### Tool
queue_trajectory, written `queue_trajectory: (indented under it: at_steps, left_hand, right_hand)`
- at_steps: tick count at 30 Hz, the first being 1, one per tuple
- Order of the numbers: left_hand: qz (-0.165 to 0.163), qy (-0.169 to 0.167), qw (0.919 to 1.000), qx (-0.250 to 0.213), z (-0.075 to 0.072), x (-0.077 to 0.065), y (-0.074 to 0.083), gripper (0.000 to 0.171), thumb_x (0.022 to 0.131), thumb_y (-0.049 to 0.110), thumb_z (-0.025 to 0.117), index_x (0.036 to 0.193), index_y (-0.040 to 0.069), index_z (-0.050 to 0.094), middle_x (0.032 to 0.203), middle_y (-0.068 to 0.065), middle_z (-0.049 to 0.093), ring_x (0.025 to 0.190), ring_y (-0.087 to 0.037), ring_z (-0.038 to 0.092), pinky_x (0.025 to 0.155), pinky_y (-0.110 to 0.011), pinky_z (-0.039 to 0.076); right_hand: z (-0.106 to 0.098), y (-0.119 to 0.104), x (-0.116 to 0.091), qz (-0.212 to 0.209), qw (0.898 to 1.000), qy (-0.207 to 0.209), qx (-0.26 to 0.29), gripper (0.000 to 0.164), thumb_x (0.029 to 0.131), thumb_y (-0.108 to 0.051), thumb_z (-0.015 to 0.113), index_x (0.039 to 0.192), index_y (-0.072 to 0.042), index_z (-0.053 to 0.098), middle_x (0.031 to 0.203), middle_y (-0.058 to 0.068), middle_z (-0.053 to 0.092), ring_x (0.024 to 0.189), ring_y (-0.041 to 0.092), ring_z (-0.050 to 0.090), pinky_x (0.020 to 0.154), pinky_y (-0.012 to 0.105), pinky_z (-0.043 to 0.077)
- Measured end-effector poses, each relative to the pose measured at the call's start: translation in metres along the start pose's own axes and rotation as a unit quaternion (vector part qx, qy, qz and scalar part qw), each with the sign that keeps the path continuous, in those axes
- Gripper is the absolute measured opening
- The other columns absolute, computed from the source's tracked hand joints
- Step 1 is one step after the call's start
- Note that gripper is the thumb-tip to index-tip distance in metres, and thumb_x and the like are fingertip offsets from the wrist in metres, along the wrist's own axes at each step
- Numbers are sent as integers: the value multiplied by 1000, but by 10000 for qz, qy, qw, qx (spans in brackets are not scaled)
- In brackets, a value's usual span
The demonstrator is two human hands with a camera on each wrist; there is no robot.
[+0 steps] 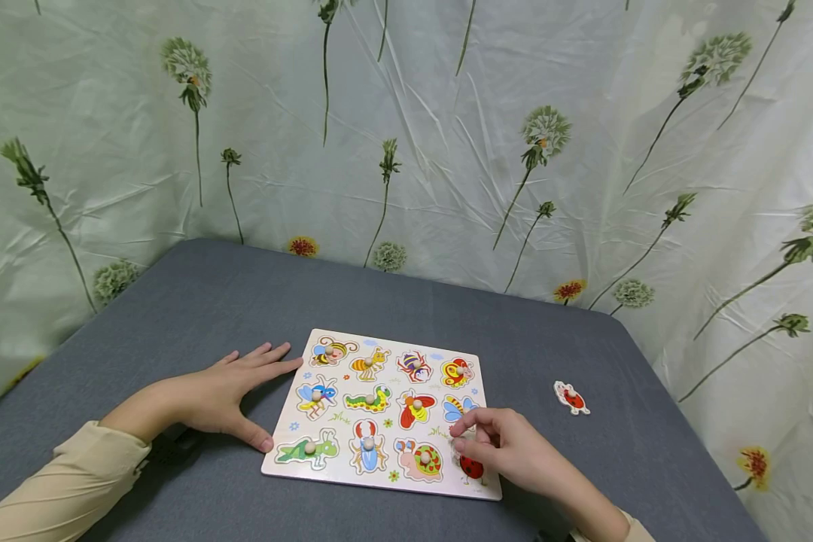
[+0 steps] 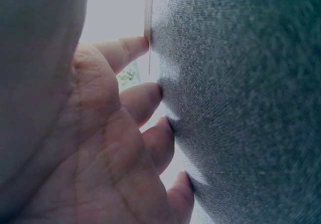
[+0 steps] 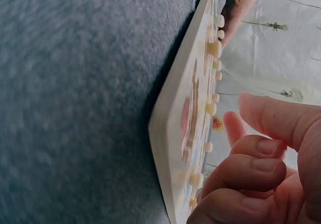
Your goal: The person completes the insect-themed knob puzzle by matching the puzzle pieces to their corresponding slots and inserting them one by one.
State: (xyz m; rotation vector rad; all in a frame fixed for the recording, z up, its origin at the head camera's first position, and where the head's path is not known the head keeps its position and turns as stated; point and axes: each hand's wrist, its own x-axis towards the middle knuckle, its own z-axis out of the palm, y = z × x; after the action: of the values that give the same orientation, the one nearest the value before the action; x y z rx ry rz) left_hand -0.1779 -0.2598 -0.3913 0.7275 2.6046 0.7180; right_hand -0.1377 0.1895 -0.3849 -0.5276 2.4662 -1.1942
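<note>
A wooden peg puzzle board (image 1: 286, 433) with insect pieces lies flat on the table. My left hand (image 1: 220, 395) rests on the cloth at its left side, fingers spread, thumb and a fingertip at the board's edge. Over the lower right corner hovers my right hand (image 1: 508, 448), thumb and index finger apart, other fingers curled, nothing visible between them. Below it shows a printed ladybug picture (image 1: 471, 468), partly hidden by the hand. A loose ladybug piece (image 1: 572, 397) with a knob lies on the table right of the board. The right wrist view shows the board's knobs (image 3: 214, 49) side-on.
A dark grey cloth covers the table (image 1: 257, 293). Behind it hangs a pale curtain (image 1: 433, 150) printed with dandelions. Snail piece (image 1: 425, 461) and dragonfly-like blue piece (image 1: 458, 408) sit close to the right hand.
</note>
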Motion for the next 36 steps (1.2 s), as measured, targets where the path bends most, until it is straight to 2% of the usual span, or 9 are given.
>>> queue_trajectory:
  at_steps: [5,12,25,31,36]
  left_hand:
    - [-22,-3,10000,12,0,0,0,123,73,66,91,171,22,31,180,-21,15,164,-56,8,121,-84,4]
    - [7,-22,10000,7,0,1,-1,123,73,67,90,171,23,31,180,-21,14,164,-56,8,121,-84,4]
    - [-35,-33,10000,23,0,2,-3,123,74,66,90,172,23,30,180,-21,15,164,-56,7,120,-85,4]
    - [-26,-17,10000,39,0,2,-3,123,73,67,90,172,23,30,180,-22,15,164,-56,8,120,-85,4]
    - [-24,-12,10000,29,0,2,-3,123,73,67,90,172,23,30,180,-22,15,164,-56,7,120,-85,4]
  right_hand:
    - [-4,1,-2,38,9999,66,-66,22,101,-26,76,113,-8,75,65,-7,49,52,1,38,46,20,30]
    - [-18,6,-9,39,9992,386,-78,24,100,-23,77,116,-5,74,67,-5,46,55,2,37,49,22,29]
    - [-45,19,-20,505,9931,959,-451,26,100,-23,76,118,-4,74,67,-3,49,55,3,40,50,22,33]
    - [-71,39,-20,773,9867,1347,-473,30,103,-23,74,124,-2,71,66,-4,46,54,5,37,51,25,33]
    - [-94,62,-22,965,9835,1459,-452,36,106,-24,70,131,1,68,67,-6,42,58,6,35,54,28,32]
